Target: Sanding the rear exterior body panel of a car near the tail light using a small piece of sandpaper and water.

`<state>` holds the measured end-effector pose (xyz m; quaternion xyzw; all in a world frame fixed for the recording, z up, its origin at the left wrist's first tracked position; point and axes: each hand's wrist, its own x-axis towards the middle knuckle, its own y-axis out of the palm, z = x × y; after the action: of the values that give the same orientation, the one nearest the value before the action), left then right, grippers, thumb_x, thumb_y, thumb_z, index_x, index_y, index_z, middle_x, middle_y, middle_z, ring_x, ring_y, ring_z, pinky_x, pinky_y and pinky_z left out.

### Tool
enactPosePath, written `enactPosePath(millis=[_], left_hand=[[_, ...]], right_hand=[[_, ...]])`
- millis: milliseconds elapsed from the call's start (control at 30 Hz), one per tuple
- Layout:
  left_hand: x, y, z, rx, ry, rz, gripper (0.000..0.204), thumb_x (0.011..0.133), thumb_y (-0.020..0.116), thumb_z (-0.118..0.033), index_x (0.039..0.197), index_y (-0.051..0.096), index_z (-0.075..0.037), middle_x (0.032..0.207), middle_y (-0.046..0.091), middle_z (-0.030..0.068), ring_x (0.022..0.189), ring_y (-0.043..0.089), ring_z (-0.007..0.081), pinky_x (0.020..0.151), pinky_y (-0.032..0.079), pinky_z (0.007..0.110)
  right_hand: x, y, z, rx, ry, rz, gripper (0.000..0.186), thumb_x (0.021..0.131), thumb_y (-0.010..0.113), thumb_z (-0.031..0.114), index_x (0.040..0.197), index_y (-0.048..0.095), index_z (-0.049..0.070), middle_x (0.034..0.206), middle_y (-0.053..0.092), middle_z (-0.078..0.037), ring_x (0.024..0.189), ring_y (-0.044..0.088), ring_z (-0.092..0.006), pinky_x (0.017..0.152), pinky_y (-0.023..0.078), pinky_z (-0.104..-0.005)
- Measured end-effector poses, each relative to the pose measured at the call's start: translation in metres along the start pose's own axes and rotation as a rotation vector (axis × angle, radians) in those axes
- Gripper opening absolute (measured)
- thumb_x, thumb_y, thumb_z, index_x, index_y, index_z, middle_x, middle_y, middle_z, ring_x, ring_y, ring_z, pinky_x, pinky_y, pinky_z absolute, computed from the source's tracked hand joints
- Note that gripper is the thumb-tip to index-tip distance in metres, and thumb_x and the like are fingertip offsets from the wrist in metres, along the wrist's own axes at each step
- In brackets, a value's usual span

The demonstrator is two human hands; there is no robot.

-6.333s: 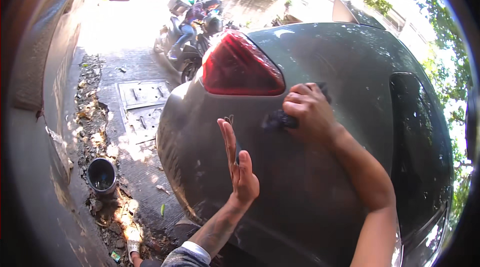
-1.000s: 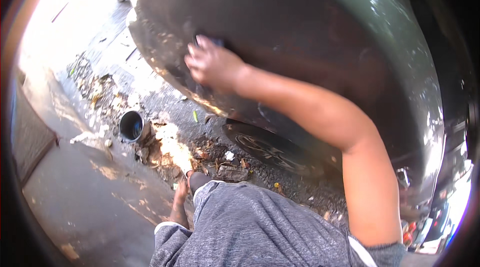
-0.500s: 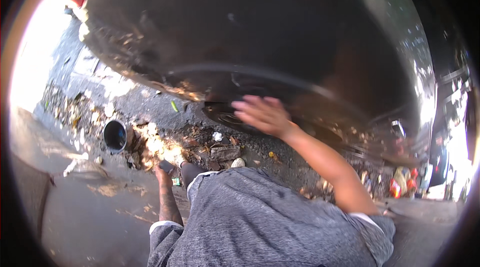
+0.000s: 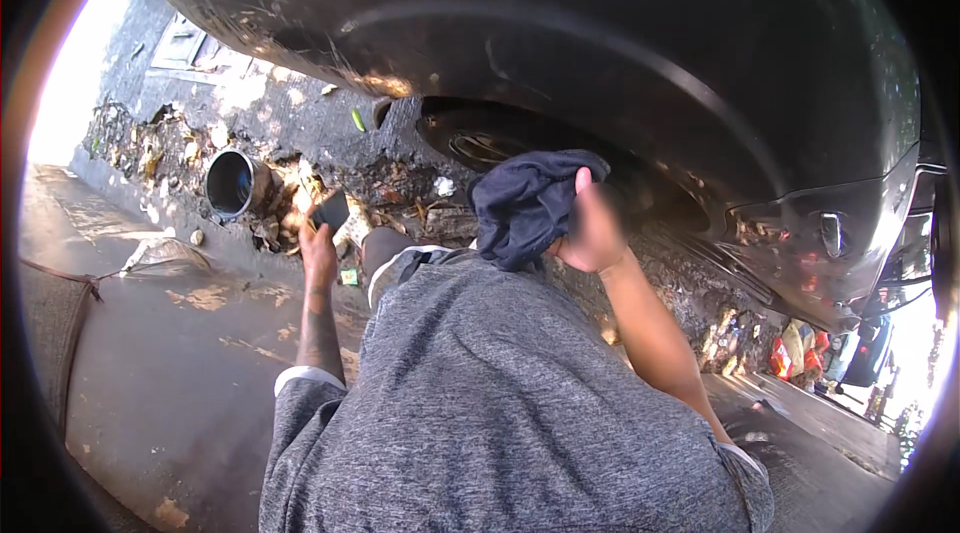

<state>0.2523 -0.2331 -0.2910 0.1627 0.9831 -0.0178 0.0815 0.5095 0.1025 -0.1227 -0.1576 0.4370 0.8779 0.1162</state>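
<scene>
Crumpled in front of the car's wheel arch is a dark navy cloth [image 4: 528,208], gripped by my right hand [image 4: 592,233]. The thumb points up along the cloth's right side, and part of the hand is blurred. My left hand [image 4: 318,251] is low at the left, closed on a dark flat rectangular thing [image 4: 331,214] whose kind I cannot make out. Beyond both hands spreads the dark body panel of a car [image 4: 520,28], with a wheel [image 4: 482,146] partly hidden under its arch and behind the cloth.
A dark bucket [image 4: 237,185] lies tipped beside rubble and dry leaves, left of my left hand. A door handle [image 4: 831,234] shows on the car at right. Red and pale bags [image 4: 795,350] stand farther right. Grey pavement [image 4: 190,363] runs along the lower left.
My right hand, earlier spread and blurred near the panel with no cloth visible, now grips the navy cloth closer to me. The view has tilted, so the car sits higher. My left hand still holds its dark thing.
</scene>
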Motion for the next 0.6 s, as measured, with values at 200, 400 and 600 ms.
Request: enactPosePath(millis=[200, 400, 600], left_hand=[[-0.025, 0.072, -0.149, 0.039, -0.125, 0.743, 0.041, 0.093, 0.063, -0.016, 0.132, 0.064, -0.004, 0.104, 0.072, 0.0106, 0.086, 0.063, 0.0097, 0.071, 0.053, 0.026], [-0.043, 0.110, -0.207, 0.095, -0.141, 0.794, 0.026, 0.089, 0.078, -0.017, 0.107, 0.071, -0.001, 0.090, 0.070, 0.0003, 0.080, 0.062, 0.0073, 0.071, 0.049, 0.023], [-0.023, 0.050, -0.230, -0.646, -0.093, 0.736, 0.049, 0.093, 0.065, -0.030, 0.128, 0.059, 0.004, 0.121, 0.068, 0.0183, 0.112, 0.067, 0.0263, 0.101, 0.053, 0.042]], right_hand=[[-0.024, 0.016, 0.005, -0.242, -0.100, 0.239, 0.077, 0.098, 0.064, 0.048, 0.153, 0.041, 0.000, 0.148, 0.054, -0.016, 0.142, 0.047, -0.0275, 0.117, 0.038, -0.0451], [-0.020, 0.073, 0.083, -1.188, 0.177, -0.037, 0.080, 0.098, 0.057, 0.059, 0.145, 0.051, -0.005, 0.146, 0.055, -0.016, 0.136, 0.050, -0.0248, 0.114, 0.037, -0.0361], [-0.022, 0.071, 0.084, -0.799, -0.153, 0.189, 0.076, 0.096, 0.064, 0.032, 0.158, 0.034, 0.001, 0.097, 0.071, -0.007, 0.090, 0.066, -0.0142, 0.093, 0.052, -0.0319]])
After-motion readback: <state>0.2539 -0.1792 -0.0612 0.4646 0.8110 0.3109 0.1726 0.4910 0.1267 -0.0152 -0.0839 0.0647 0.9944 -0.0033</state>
